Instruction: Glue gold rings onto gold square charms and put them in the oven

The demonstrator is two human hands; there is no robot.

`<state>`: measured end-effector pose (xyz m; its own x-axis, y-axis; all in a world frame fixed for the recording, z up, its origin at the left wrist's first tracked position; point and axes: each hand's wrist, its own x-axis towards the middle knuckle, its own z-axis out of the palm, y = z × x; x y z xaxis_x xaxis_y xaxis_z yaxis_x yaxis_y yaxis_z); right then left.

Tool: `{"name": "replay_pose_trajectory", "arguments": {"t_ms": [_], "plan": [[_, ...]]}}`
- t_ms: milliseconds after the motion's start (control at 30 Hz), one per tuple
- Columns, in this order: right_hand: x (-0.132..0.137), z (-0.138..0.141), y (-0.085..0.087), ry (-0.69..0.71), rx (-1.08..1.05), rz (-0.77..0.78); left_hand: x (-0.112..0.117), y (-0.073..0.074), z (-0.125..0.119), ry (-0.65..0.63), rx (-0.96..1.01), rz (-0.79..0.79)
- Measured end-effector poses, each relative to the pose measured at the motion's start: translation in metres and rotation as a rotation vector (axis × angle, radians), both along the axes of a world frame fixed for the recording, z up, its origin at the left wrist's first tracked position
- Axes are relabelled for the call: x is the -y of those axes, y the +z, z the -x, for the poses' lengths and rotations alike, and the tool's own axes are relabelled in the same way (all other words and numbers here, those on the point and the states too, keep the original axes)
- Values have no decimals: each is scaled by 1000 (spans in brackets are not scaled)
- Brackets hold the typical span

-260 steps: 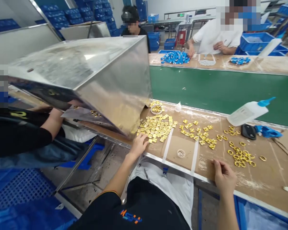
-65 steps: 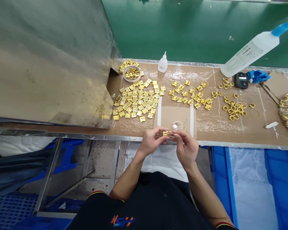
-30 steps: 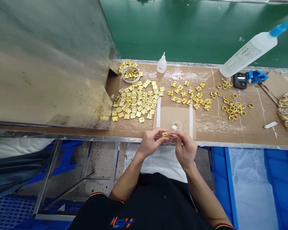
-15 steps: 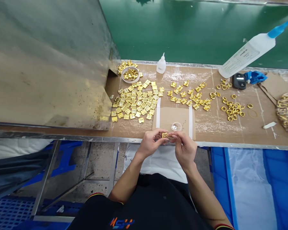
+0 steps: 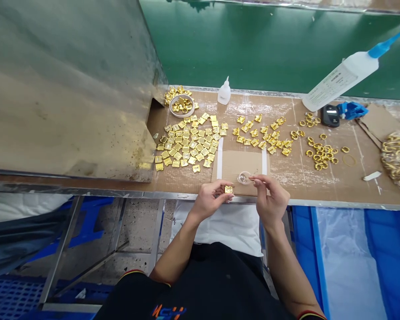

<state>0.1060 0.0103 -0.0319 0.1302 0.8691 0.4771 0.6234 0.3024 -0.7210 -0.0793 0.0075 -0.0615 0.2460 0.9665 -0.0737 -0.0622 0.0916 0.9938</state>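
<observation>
My left hand (image 5: 210, 201) pinches a small square gold piece (image 5: 228, 190) at the bench's front edge. My right hand (image 5: 270, 198) is closed in a pinch on a thin stick, too fine to name, whose tip reaches the little clear dish (image 5: 243, 178) on the cardboard pad (image 5: 240, 162). Just beyond the pad lie several flat gold squares (image 5: 190, 144) on the left, a scatter of gold clips (image 5: 263, 133) in the middle and gold rings (image 5: 322, 153) on the right.
A big steel box (image 5: 70, 84) fills the left. A small glue bottle (image 5: 224, 91) and a white cup of gold parts (image 5: 182, 105) stand at the back. A large squeeze bottle (image 5: 340, 80), black device (image 5: 329, 115) and bag of rings (image 5: 398, 160) lie right. The green belt (image 5: 260, 44) runs behind.
My hands have come apart: the right hand left the gold piece and moved up and right to the clear dish. The left hand still holds the piece.
</observation>
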Motion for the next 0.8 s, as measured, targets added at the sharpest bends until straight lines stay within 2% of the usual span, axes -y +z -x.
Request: {"name": "replay_pose_trajectory", "arguments": {"t_ms": [167, 367, 800], "plan": [[-12, -5, -10, 52, 128, -49, 0, 0, 0, -3, 38, -6], [-13, -2, -16, 76, 196, -125, 0, 0, 1, -8, 21, -5], [-12, -2, -11, 115, 227, -29, -1, -1, 0, -2, 24, -14]]}}
